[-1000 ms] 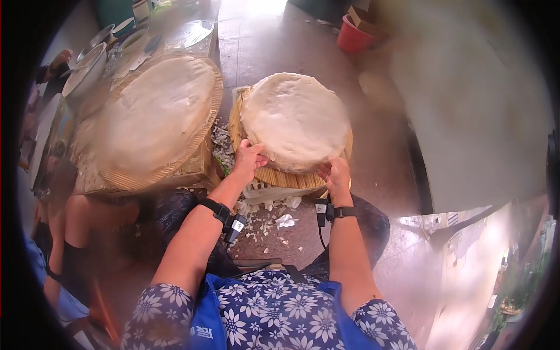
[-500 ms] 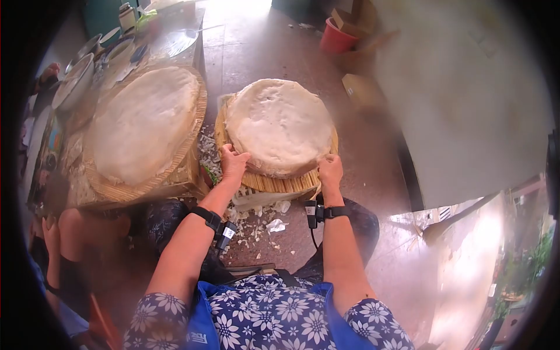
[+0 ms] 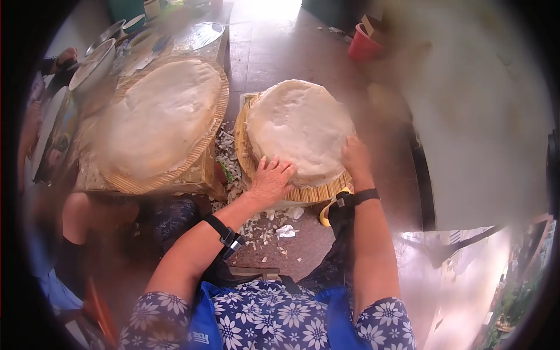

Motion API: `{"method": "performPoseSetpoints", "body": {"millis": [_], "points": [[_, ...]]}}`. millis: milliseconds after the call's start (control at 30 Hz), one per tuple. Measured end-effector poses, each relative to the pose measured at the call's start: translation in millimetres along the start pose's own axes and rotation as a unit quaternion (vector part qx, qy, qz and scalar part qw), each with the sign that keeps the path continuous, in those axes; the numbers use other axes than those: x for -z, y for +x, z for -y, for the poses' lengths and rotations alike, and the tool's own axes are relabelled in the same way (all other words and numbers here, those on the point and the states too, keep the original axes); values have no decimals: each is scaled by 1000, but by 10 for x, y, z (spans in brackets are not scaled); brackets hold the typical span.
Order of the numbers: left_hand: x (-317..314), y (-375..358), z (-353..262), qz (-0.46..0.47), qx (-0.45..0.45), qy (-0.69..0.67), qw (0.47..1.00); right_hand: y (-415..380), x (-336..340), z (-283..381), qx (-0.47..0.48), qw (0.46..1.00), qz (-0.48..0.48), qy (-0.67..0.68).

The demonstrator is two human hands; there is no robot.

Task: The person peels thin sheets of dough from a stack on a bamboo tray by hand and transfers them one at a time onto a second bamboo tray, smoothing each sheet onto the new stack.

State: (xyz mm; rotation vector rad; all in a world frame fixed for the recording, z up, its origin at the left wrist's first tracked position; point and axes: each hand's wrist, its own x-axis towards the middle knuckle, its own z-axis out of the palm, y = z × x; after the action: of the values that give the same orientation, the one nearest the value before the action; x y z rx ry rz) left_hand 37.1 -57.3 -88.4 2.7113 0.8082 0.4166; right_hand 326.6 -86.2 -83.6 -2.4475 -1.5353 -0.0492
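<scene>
Damage to the disc could be caused by uneven pressure: its edge is touched by the left hand at seven o'clock and by the right hand at four, and the dimpled, seemingly soft surface might be dented or torn by the fingers. The left hand is laid nearly flat, fingers a little spread, nothing grasped; the right is curled, and whether the rim is pinched is not shown. More mat is bared from six to ten o'clock than at two, so a slip over the far side might be brought on by a hard push.

The mat is borne by a low stand. Toward nine o'clock of the view, a second disc is laid on a table; between the two, the floor is littered with scraps. At ten, a basin is placed near a co-worker's hand; at one, a bucket; three is filled by a blurred panel.
</scene>
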Motion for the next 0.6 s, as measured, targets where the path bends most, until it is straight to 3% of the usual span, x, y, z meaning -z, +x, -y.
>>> {"method": "performPoseSetpoints", "body": {"millis": [167, 267, 367, 600], "points": [[-8, 34, -12, 39, 12, 24, 999, 113, 39, -62, -33, 998, 57, -12], [11, 23, -42, 7, 6, 11, 1000, 266, 31, -90, -14, 1000, -23, -2], [22, 36, -59, 4, 10, 3, 1000, 437, 35, -104, -6, 1000, -29, 11], [49, 31, -54, 22, 10, -12, 1000, 603, -191, -222, -21, 998, 64, -16]]}}
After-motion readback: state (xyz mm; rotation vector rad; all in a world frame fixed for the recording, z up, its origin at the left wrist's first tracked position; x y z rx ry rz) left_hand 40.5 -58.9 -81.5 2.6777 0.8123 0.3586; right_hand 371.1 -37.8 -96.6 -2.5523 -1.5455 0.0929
